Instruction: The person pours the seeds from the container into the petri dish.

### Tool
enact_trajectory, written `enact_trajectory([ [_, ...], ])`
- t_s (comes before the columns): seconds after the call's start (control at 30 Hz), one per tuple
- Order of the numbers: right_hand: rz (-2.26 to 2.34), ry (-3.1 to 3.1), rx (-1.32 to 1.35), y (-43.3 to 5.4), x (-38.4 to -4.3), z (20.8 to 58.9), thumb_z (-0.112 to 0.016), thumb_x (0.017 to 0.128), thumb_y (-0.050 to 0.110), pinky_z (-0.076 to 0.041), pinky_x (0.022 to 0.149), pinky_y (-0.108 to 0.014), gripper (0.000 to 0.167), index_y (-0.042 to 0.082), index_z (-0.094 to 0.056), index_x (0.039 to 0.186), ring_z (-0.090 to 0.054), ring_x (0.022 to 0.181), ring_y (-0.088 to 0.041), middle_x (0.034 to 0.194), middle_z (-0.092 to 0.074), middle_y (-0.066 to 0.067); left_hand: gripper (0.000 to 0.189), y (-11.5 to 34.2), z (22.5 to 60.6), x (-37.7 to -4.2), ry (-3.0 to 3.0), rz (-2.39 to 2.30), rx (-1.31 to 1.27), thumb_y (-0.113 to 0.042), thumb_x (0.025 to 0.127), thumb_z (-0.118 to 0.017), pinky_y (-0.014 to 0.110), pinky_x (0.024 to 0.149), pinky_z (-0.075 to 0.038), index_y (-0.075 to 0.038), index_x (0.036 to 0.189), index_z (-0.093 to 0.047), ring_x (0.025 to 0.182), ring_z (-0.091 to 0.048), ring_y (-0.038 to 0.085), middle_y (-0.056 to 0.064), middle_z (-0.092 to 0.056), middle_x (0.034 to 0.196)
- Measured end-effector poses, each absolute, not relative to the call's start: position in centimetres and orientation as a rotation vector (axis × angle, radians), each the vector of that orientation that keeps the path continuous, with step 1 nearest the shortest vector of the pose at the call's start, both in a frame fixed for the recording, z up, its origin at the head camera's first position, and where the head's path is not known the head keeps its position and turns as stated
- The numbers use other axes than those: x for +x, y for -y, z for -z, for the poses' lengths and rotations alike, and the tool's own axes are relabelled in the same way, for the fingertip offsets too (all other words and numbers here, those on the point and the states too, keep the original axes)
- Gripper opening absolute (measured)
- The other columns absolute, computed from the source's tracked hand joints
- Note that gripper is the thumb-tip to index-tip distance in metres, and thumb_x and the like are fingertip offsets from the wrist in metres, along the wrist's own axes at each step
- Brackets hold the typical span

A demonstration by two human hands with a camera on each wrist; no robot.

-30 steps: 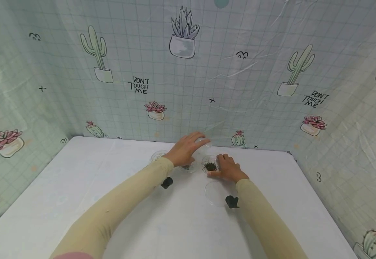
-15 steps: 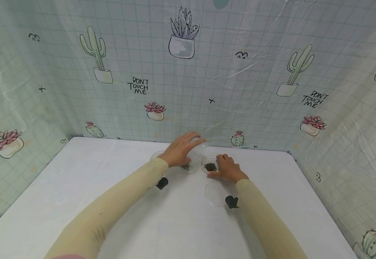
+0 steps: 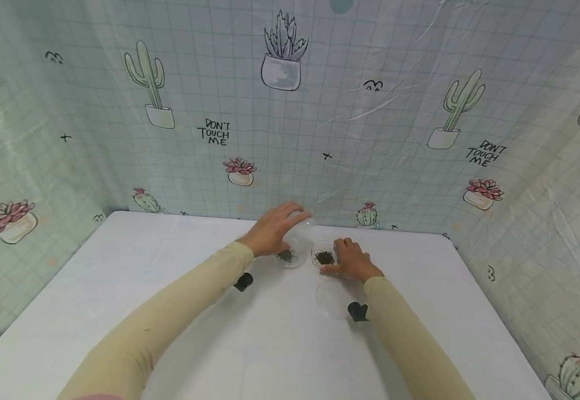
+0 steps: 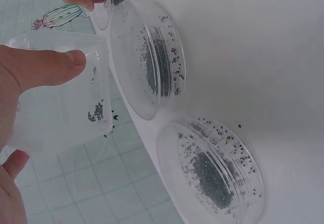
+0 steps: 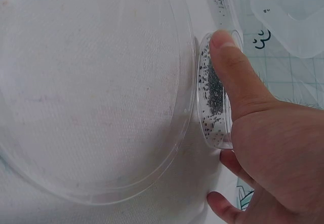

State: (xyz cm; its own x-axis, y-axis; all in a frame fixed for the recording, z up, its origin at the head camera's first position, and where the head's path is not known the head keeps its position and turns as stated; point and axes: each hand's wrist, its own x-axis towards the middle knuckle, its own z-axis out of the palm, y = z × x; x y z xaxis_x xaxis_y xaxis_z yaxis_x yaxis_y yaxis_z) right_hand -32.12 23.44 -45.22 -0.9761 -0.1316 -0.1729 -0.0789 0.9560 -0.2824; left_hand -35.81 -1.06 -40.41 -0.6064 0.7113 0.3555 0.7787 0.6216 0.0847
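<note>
My left hand [image 3: 272,229] grips a translucent squarish plastic container [image 4: 61,107], raised near the back edge; a few dark granules cling inside it. Below it sits the middle petri dish [image 4: 149,62], holding a heap of dark granules. Another such petri dish [image 4: 210,176] stands to its left, mostly behind my left hand in the head view. My right hand [image 3: 354,260] holds the rightmost petri dish [image 3: 324,256] by its side, thumb [image 5: 228,57] at the near rim. Dark granules fill part of that dish too.
A wide clear round dish or lid [image 3: 332,300] lies on the white table [image 3: 270,344], nearer me than the right dish. One stray granule [image 4: 239,126] lies beside the left dish. A cactus-print curtain [image 3: 290,133] closes in the back and sides.
My left hand has drifted left with the container, uncovering more of the middle petri dish and covering the left one. My right hand has stayed in place on its dish.
</note>
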Motion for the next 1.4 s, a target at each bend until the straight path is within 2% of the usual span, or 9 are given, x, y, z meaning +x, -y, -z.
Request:
enact_trajectory([
  [0.4,0.401,-2.919,-0.156,-23.6,-32.2,45.3,-0.072,0.078,0.058,-0.029,0.106,-0.07,0.096,0.003,-0.033,0.146,-0.032,0.138,-0.04,0.147,-0.037,-0.02,0.088,2.1,40.5,-35.7,2.589,0.407,-1.151,-0.017,0.068,-0.089,0.048,0.111,-0.037,-0.025,0.144,-0.044,0.14,-0.035,0.02,0.002,-0.043,0.146],
  [0.93,0.399,-2.933,-0.173,-23.5,-32.1,45.5,-0.071,0.078,0.057,-0.031,0.105,-0.069,0.093,0.005,-0.033,0.145,-0.034,0.137,-0.038,0.145,-0.039,-0.019,0.09,4.1,40.3,-35.8,2.592,0.431,-1.094,-0.021,0.069,-0.088,0.049,0.113,-0.034,-0.022,0.146,-0.04,0.139,-0.037,0.024,0.003,-0.04,0.148],
  [1.2,0.394,-2.938,-0.161,-23.4,-32.2,45.7,-0.072,0.078,0.056,-0.03,0.106,-0.069,0.094,0.004,-0.033,0.146,-0.034,0.138,-0.038,0.147,-0.038,-0.02,0.092,5.1,40.0,-35.8,2.608,0.427,-1.034,-0.023,0.068,-0.089,0.053,0.109,-0.038,-0.021,0.146,-0.04,0.138,-0.039,0.025,0.005,-0.042,0.147],
  [1.4,0.387,-2.944,-0.162,-23.4,-32.1,45.6,-0.073,0.078,0.056,-0.03,0.106,-0.069,0.095,0.003,-0.033,0.146,-0.034,0.138,-0.039,0.146,-0.039,-0.02,0.093,5.8,39.6,-35.7,2.614,0.433,-1.016,-0.022,0.069,-0.088,0.054,0.11,-0.036,-0.021,0.148,-0.038,0.138,-0.038,0.027,0.007,-0.041,0.148],
])
